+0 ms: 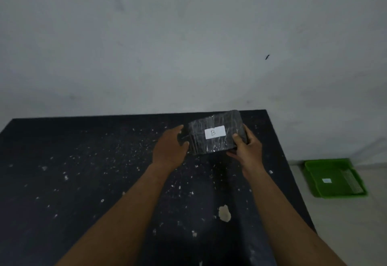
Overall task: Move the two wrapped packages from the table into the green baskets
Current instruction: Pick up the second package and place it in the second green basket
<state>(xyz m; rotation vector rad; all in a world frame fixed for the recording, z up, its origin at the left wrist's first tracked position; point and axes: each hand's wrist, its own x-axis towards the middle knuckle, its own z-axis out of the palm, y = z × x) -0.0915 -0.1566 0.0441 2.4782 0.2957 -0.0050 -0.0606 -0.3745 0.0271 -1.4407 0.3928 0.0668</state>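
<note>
A dark package wrapped in clear film (pixel 216 133) carries a white label marked "B". It is held near the far right part of the black table (pixel 83 171). My left hand (pixel 170 147) grips its left end and my right hand (pixel 246 146) grips its right end, thumb on top. A green basket (pixel 333 176) stands on the floor to the right of the table, with a white label and something wrapped in film inside. No second package on the table is in view.
The table top is speckled with white paint chips and a pale blotch (pixel 224 213). A grey wall (pixel 188 46) rises directly behind the table. Pale floor (pixel 345 224) runs along the table's right edge.
</note>
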